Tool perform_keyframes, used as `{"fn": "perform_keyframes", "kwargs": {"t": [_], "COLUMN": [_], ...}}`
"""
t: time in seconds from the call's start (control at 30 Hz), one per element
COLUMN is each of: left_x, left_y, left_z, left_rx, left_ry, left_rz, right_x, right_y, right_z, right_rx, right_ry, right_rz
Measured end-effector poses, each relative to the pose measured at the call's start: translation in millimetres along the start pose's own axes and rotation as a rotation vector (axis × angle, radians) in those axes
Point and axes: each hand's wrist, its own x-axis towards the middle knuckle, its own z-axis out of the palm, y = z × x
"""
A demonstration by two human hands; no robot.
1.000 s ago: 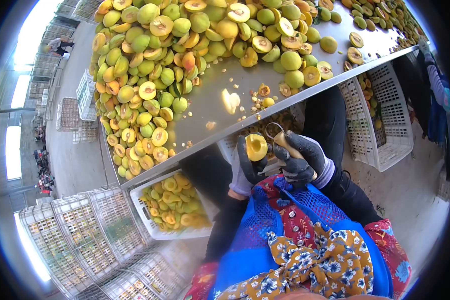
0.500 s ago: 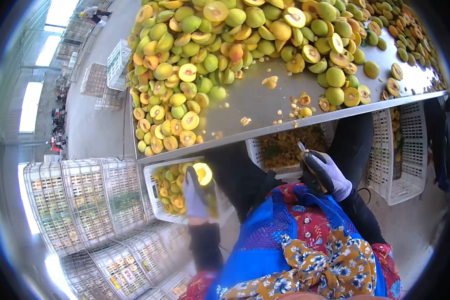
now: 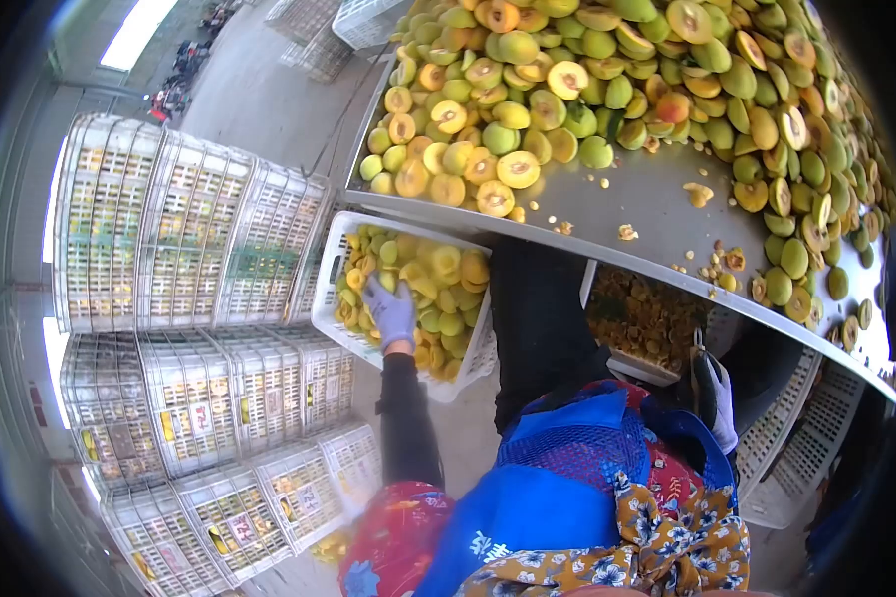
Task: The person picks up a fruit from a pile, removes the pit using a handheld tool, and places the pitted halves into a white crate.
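Note:
My left hand (image 3: 393, 312), in a pale lavender glove, reaches into a white plastic crate (image 3: 331, 261) of halved yellow-green stone fruit (image 3: 450, 323), which look like apricots. Its fingers are apart over the fruit, and their tips are partly hidden. My right hand (image 3: 719, 398), in a lavender glove with a dark palm, is closed beside my lap. A small metal-tipped hand tool (image 3: 698, 339) sticks up from its grip; the rest of the tool is mostly hidden. Close to that hand is a crate of brown-yellow scraps (image 3: 639, 316) under the table's edge.
A metal table (image 3: 647, 199) carries a large heap of halved fruit (image 3: 607, 70), with loose pits and bits near its raised edge. Stacked white crates (image 3: 194, 234) of fruit stand on the left. More crates (image 3: 801, 438) stand at the right.
The view has swung left. My left hand has moved from above the crate's edge, by a fruit half, down onto the fruit inside. My right hand stays by my lap with the tool.

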Motion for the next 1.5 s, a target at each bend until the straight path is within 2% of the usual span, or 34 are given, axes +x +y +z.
{"fn": "perform_keyframes", "kwargs": {"t": [0.1, 0.17, 0.23, 0.27, 0.33, 0.4, 0.5, 0.57, 0.63, 0.7, 0.8, 0.9, 0.93, 1.0, 1.07, 1.17, 1.33, 1.43, 1.5], "left_x": [-22.2, -32.8, -26.6, -18.5, -5.6, 3.6, 24.9, 36.9, 51.4, 67.5, 102.4, 124.7, 120.6, 92.6, 65.2, 69.6, 95.3, 109.5, 127.9], "left_y": [29.7, 56.9, 48.3, 50.8, 52.9, 34.8, 3.6, -33.0, -73.4, -99.6, -152.9, -178.0, -166.7, -100.2, -61.4, -81.3, -96.1, -94.6, -93.4], "left_z": [32.2, 37.7, 81.9, 83.6, 78.1, 75.6, 68.5, 78.0, 74.6, 46.3, 46.9, 55.1, 52.9, 33.7, 47.0, 103.6, 108.3, 105.4, 87.8], "left_rx": [0.244, 0.354, 0.419, 0.393, 0.342, 0.299, 0.287, 0.269, 0.404, 0.511, 0.452, 0.442, 0.185, 0.322, 0.274, 0.333, 0.396, 0.48, 0.615], "left_ry": [-0.101, -0.178, -0.208, -0.252, -0.349, -0.301, -0.229, -0.18, -0.089, -0.18, -0.1, 0.053, 0.117, -0.02, -0.233, -0.184, -0.2, -0.069, 0.001], "left_rz": [0.098, 0.463, 0.714, 0.698, 0.665, 0.582, 0.54, 0.478, 0.386, 0.162, -0.02, -0.158, -0.03, 0.251, 0.496, 0.599, 0.545, 0.489, 0.291], "right_x": [3.4, -1.1, 2.1, 8.5, 11.2, 7.2, 3.1, 1.5, 4.5, 4.9, 11.5, 12.3, 13.5, 16.1, 16.1, 17.1, 13.7, 12.7, 10.2], "right_y": [-3.8, -15.9, -1.2, 22.5, 26.8, 16.1, 3.4, 0.1, -1.4, -2.1, 5.1, 4.2, 3.9, 3.1, 2.5, 3.2, 4.1, 5.9, 6.7], "right_z": [17.4, 38.4, 35.3, 22.8, 29.8, 40.8, 67.4, 77.5, 84.8, 89.3, 88.9, 91.6, 92.9, 98.6, 103.2, 107.9, 110.6, 112.2, 112.3], "right_rx": [-0.065, -0.035, -0.158, -0.238, -0.288, -0.222, -0.062, -0.13, -0.171, -0.21, -0.188, -0.239, -0.251, -0.263, -0.277, -0.301, -0.319, -0.318, -0.318], "right_ry": [-0.006, 0.058, 0.128, 0.197, 0.227, 0.15, 0.159, 0.202, 0.213, 0.184, 0.179, 0.15, 0.153, 0.17, 0.2, 0.233, 0.273, 0.284, 0.289], "right_rz": [-0.004, 0.073, 0.025, -0.029, -0.058, -0.01, 0.119, 0.102, 0.085, 0.092, 0.111, 0.074, 0.072, 0.071, 0.08, 0.084, 0.08, 0.069, 0.063]}}
